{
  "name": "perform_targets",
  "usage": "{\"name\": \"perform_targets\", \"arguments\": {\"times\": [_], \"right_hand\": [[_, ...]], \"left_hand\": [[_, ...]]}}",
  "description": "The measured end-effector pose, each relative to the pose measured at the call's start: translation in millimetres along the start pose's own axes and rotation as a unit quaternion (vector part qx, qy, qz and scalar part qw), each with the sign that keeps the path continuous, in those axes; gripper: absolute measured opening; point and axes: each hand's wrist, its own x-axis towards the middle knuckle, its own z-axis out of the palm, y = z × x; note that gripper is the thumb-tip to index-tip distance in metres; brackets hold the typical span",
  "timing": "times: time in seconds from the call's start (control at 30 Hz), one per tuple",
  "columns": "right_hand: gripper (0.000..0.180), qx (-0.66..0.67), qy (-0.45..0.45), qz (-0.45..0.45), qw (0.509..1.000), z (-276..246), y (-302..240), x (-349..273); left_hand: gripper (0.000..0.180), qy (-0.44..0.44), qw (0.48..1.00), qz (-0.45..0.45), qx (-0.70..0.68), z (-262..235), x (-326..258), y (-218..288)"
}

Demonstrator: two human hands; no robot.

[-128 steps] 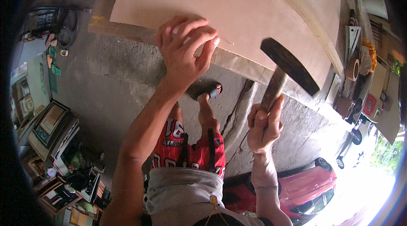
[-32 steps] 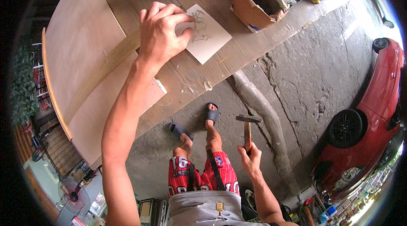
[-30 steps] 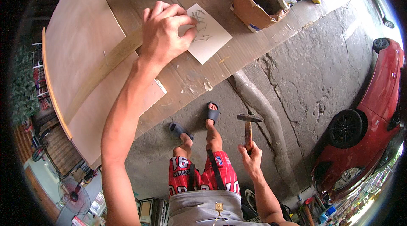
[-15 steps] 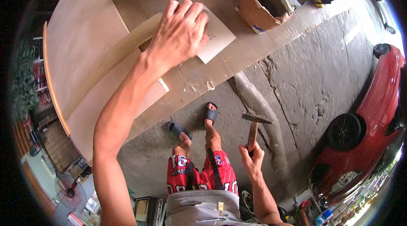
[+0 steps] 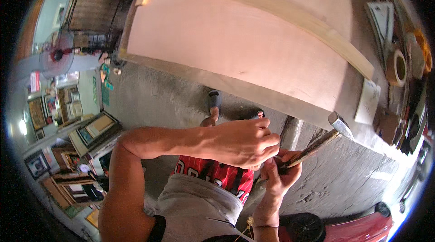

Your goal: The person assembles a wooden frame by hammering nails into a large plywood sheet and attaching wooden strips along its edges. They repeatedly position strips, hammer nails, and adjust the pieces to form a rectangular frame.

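Note:
In my right hand [image 5: 284,169] is a hammer [image 5: 312,147], gripped by its worn wooden handle, with the metal head pointing up and to the right by the table edge. Close against it, my left hand [image 5: 244,144] has its fingers curled together in a pinch near my right thumb. Whatever those fingers may hold is hidden. Beyond both hands lies a large pale plywood sheet [image 5: 217,38] on the table, and a long wooden strip [image 5: 312,24] rests across it. A white card [image 5: 368,101] lies past the strip's right end.
A tape roll [image 5: 397,67] and a torn cardboard box [image 5: 389,126] sit at the table's right end. Picture frames [image 5: 97,133] lean at the left, below a fan [image 5: 58,55]. A red car [image 5: 358,230] stands at the lower right, on the concrete floor [image 5: 158,92].
My left hand has left the white card and come down beside my right hand. The hammer has been raised closer to the table edge. My view has swung to the left.

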Motion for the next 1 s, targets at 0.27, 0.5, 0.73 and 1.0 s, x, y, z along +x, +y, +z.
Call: {"name": "perform_targets", "arguments": {"times": [0.27,0.5,0.73,1.0], "right_hand": [[0.03,0.064,-0.077,0.046,0.994,87,35,3],[0.029,0.069,-0.092,0.108,0.987,146,52,23],[0.019,-0.091,-0.089,0.032,0.991,157,63,44],[0.028,-0.465,-0.114,-0.024,0.878,133,57,49]], "left_hand": [[0.022,0.351,0.797,-0.272,-0.409,28,-118,12],[0.017,0.547,0.703,-0.294,-0.346,63,-143,2],[0.006,0.499,0.756,-0.42,0.059,40,-171,-85],[0.008,0.489,0.74,-0.449,0.11,57,-173,-117]]}}
